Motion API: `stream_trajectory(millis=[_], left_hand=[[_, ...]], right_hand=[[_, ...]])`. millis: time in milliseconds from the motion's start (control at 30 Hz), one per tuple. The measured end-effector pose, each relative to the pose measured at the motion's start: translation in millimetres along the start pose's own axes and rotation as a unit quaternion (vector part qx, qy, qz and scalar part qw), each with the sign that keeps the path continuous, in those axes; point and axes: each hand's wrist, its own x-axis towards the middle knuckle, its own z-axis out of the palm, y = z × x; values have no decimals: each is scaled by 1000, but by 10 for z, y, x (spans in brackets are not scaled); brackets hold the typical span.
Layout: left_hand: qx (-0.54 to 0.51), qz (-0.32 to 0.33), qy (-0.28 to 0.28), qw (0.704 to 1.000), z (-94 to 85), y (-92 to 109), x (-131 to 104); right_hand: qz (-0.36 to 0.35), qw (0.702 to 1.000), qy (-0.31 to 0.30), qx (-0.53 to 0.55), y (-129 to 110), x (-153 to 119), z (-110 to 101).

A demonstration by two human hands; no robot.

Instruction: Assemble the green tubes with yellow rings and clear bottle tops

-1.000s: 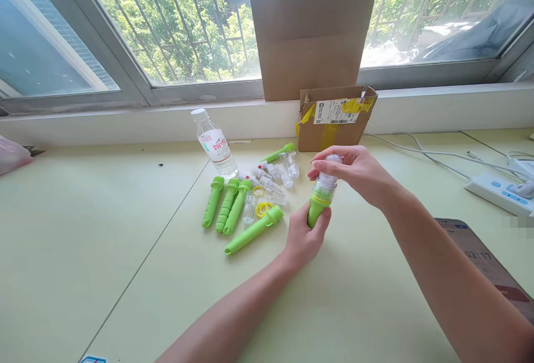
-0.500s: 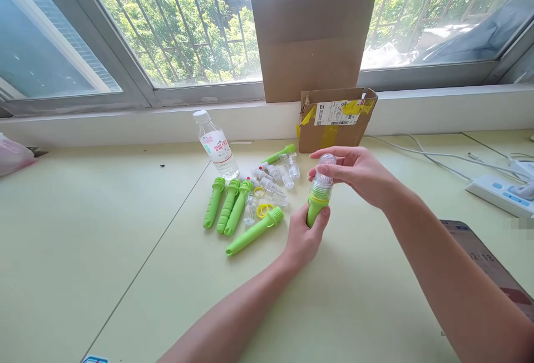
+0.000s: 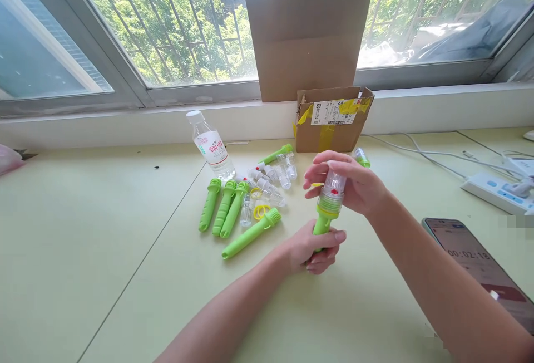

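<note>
A: Progress?

B: One green handle [image 3: 323,221] is held, slightly tilted, above the table [image 3: 104,224]. A clear cap [image 3: 337,186] is set on its upper end, a red spot showing inside. Whether it is fully seated cannot be judged. Beyond the right hand [image 3: 361,186], a second clear-and-green piece [image 3: 361,157] is seen lying; judged to be put together already.

A: Left over?

B: Five loose green handles [image 3: 251,236], none capped. Beside them are scattered loose clear caps [image 3: 246,210], white parts [image 3: 258,175] and yellow rings [image 3: 262,211], not yet joined to any handle.

A: Hands?

B: The held handle is wrapped by the left hand [image 3: 307,246]. The right hand's fingers are spread and curved behind the cap, thumb laid near its top; firm pinch or loose touch cannot be told.

A: Unclear?

B: The second piece is mostly masked by the right hand. A yellow strip [image 3: 317,185] is half covered by the fingers. Loose caps overlap, so no count is made. The phone [image 3: 459,240] is partly covered by the forearm.
</note>
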Motion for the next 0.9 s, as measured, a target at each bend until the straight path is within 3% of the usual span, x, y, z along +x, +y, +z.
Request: stream_trajectory(millis=[133,233,400,533,600,667,767,900], left_hand=[[-23,-28,-44,998,5,-14,-14],[-23,-16,-16,999,25,-36,3],[10,17,126,992,137,-118,102],[83,97,326,937,260,-234,178],[107,129,349,922,273,-249,174],[110,130,285,943,235,-220,143],[39,93,111,989,132,-136,82],[-65,35,-32,997,66,-79,28]], right_hand=[[16,1000,-13,3,67,-3,-46],[21,1000,-8,4,76,8,-27],[27,997,72,28,77,49,81],[9,991,133,-8,96,45,189],[-5,991,134,-26,81,24,226],[-11,994,105,-23,46,-4,233],[-2,999,29,22,-3,-35,186],[11,991,-80,102,28,-34,111]])
